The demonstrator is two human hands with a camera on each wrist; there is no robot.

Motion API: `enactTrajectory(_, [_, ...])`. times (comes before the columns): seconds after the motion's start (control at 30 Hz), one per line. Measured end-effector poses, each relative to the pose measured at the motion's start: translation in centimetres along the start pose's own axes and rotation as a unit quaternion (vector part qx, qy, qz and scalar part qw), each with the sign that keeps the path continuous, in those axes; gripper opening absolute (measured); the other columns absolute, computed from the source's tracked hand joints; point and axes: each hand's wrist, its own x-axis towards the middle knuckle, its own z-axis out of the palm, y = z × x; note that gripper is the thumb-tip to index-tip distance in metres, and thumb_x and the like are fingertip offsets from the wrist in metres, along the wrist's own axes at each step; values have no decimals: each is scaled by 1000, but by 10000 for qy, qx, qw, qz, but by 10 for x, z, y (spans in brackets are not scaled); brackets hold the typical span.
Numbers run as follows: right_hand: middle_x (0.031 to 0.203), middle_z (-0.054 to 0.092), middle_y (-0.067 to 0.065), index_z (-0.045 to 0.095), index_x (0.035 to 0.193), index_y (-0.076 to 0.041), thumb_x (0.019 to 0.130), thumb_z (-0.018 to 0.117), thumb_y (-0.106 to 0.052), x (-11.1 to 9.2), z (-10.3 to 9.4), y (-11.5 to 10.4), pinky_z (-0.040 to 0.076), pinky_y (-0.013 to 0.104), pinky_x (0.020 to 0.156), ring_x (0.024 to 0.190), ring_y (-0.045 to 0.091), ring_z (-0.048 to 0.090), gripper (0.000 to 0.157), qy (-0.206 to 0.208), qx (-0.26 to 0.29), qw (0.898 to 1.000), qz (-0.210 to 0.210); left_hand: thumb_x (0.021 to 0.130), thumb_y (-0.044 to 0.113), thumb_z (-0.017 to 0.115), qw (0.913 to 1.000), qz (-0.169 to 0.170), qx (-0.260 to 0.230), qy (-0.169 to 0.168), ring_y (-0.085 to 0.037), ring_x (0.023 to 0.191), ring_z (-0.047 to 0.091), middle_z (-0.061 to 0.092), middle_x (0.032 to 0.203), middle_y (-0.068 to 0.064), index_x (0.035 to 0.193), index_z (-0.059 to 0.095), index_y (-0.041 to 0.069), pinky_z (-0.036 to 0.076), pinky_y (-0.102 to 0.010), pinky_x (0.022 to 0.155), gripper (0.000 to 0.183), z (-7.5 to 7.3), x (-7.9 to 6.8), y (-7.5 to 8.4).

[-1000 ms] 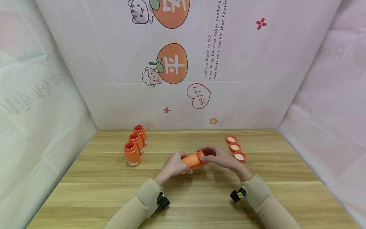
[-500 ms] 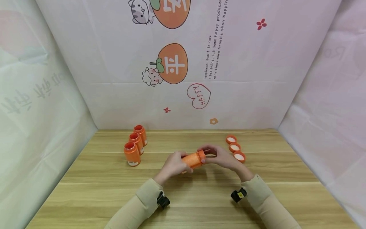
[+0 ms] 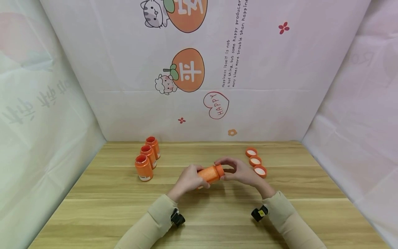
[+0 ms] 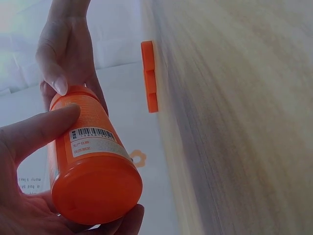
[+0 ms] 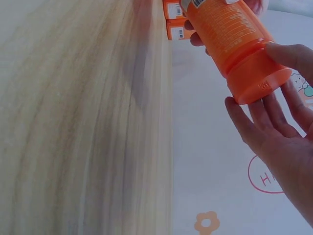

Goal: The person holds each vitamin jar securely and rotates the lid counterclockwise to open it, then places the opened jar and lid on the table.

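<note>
Tilted above the table, an orange plastic bottle (image 3: 208, 175) has its capped end toward the right. My left hand (image 3: 189, 179) grips its body, with the thumb across the side above a barcode label (image 4: 95, 139) in the left wrist view. On the bottle's neck sits an orange screw cap (image 3: 220, 170). My right hand (image 3: 239, 172) holds this cap between thumb and curved fingers; the right wrist view shows the thumb at the cap's edge (image 5: 259, 78) and the fingers around its far side.
Three uncapped orange bottles (image 3: 144, 169) stand in a row at the back left of the wooden table (image 3: 217, 221). At the back right, three orange caps (image 3: 260, 171) lie with their white insides up. A printed white sheet (image 3: 264, 103) forms the back wall, and white sheets close both sides.
The right hand's fingers and thumb have shifted round the cap, leaving more of it visible. The left hand keeps its grip, and the bottle stays in nearly the same place.
</note>
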Motion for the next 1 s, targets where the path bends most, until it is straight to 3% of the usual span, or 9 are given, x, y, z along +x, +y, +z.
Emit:
enactTrajectory(0.23, [134,50,18,56,121,-5,81,69,4,-1,0,4,43,34,101,126,36,47,43,-47,225,9994,-251,58,17,84,9999,-84,-49,-39,-19,76,56,65,90,-3,114,68,8,46,-33,64,58,0,0,0])
enactTrajectory(0.5, [135,51,11,56,122,-6,82,68,4,-2,0,7,44,35,100,127,26,49,43,-66,219,9994,-268,59,17,85,10000,-71,-9,-6,-19,77,56,66,91,-3,113,68,6,46,-33,65,58,1,0,-2])
enactTrajectory(0.77, [131,56,4,56,125,-16,88,67,-18,-1,2,1,51,30,89,126,26,49,39,319,73,9989,329,58,18,84,10000,-35,-3,28,-18,77,56,66,90,-3,112,68,7,46,-33,66,57,1,1,-3])
enactTrajectory(1.0, [126,59,5,56,126,-16,93,60,-29,3,1,0,48,36,92,118,28,54,36,527,-322,9958,677,56,18,85,9998,52,186,59,-17,76,56,66,89,-1,108,69,9,46,-32,68,56,3,1,-3])
